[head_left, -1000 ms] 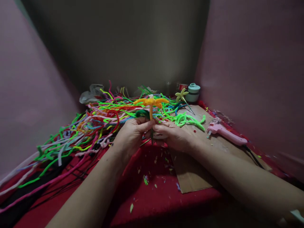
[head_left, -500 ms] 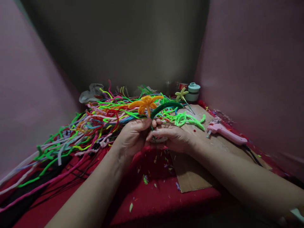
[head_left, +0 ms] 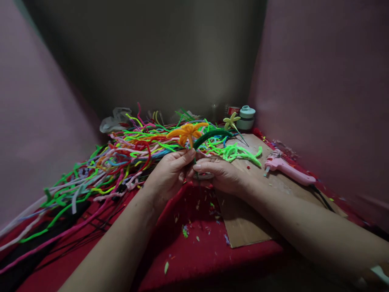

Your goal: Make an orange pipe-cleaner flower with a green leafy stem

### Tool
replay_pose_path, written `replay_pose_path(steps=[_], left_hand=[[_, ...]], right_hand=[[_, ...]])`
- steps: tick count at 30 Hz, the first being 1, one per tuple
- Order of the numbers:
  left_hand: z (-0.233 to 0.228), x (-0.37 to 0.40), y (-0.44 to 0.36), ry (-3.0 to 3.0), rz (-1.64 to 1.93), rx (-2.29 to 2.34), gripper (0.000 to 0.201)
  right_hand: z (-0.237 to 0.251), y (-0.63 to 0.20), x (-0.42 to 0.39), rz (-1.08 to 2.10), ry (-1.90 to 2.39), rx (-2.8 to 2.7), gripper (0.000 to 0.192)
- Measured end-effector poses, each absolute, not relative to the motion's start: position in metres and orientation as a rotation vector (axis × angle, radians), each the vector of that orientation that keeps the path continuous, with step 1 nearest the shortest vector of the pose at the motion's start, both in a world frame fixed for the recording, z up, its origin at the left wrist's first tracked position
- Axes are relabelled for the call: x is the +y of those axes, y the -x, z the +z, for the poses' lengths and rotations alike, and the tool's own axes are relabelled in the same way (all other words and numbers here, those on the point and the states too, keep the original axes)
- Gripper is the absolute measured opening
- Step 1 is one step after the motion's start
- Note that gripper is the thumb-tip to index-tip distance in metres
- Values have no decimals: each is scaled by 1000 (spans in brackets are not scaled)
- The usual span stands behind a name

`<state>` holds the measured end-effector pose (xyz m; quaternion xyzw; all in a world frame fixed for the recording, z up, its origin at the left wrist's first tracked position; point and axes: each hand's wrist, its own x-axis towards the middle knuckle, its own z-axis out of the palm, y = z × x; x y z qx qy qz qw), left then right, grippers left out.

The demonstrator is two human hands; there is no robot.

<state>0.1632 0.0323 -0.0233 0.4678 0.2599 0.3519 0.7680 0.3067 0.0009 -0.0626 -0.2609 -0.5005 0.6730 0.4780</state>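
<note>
An orange pipe-cleaner flower stands upright between my two hands, above the table's middle. From its stem a dark green pipe-cleaner leaf arches off to the right. My left hand pinches the stem just under the bloom, thumb on top. Slightly lower, my right hand is closed on the green stem with thumb and fingers. The fingertips of both hands nearly meet, and most of the lower stem is hidden by them.
Behind and left lies a heap of colourful pipe cleaners. On the right, cardboard bears bright green pipe cleaners and a pink glue gun. A yellow flower and a pale-blue lidded jar stand behind. Scraps litter the red cloth.
My right hand's fingers have closed in around the stem, its thumb moving slightly up. My left thumb sits a little higher. The flower has barely shifted.
</note>
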Motion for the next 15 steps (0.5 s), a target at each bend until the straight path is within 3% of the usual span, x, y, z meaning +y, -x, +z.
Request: replay_pose_path(steps=[15], left_hand=[[-21, 30, -165, -1150, 826, 586, 22]], right_hand=[[-64, -308, 3, 1605, 663, -1222, 22]])
